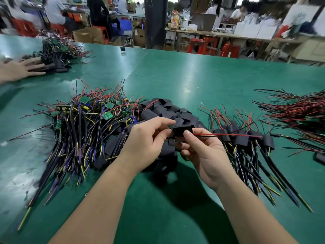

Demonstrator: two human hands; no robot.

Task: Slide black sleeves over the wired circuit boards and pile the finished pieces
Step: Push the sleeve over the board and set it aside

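So, both hands are on one piece, held up off the green table point(193, 76). My left hand point(147, 138) pinches the left end of a black sleeve point(181, 131) between thumb and forefinger, with the other fingers curled underneath. My right hand point(202, 152) holds the other end, thumb pressed flat on the front face. The rest of those fingers are tucked behind and below, so I can't really see how they sit.

A thin red and black wire pair point(228, 135) comes out of the sleeve right at my right thumb and runs straight off to the right. I can't tell how far in the board is, because the sleeve hides it.

Just past my fingertips, and partly under my hands, is the heap of loose sleeves point(167, 110). Left of my left fingers is the big tangle of bare boards point(88, 120): green boards on top, red leads sticking up, and black, yellow and purple cables fanning toward me.

Right of my right fingers is the pile of finished pieces point(246, 138), sleeves side by side with their cables trailing my way. Further right, well apart from my hands, is a bundle of red and black wire point(299, 110).

Way off beyond my left fingers, another person's hand point(21, 69) lies flat on the table, beside a second pile of wired stuff point(59, 50). It's blurry over there.
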